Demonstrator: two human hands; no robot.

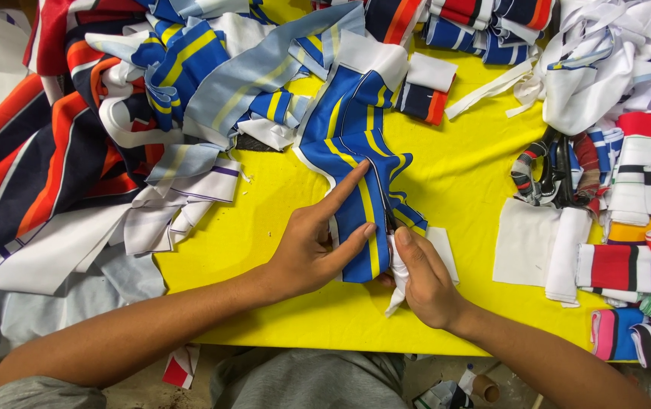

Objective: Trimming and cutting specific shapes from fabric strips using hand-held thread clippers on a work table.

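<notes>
Here your left hand (312, 246) lies flat and open on the blue striped fabric strip (357, 163), index finger stretched along its yellow stripe and thumb pressed against its lower end. Your right hand (425, 282) sits just beside it, fingers curled around a small white cloth piece (400, 286) at the strip's right edge; a thin dark tool shows between the two hands near your right index fingertip, though you cannot tell what it is.

The blue strip, edged in white with yellow lines, runs from your hands up toward the middle of the yellow table (462, 174), where it meets a heap of light blue and blue striped pieces (219, 68). To your left, a wide spread of navy, orange and white fabric (30, 167) hangs over the table edge. To your right, a pair of scissors (549, 170) with wrapped handles rests on the table, near flat white cloth rectangles (541, 246). Beyond them lie stacked striped bands (640, 257) in red, white and black, and a tangle of white strips (606, 60) fills the far right corner.
</notes>
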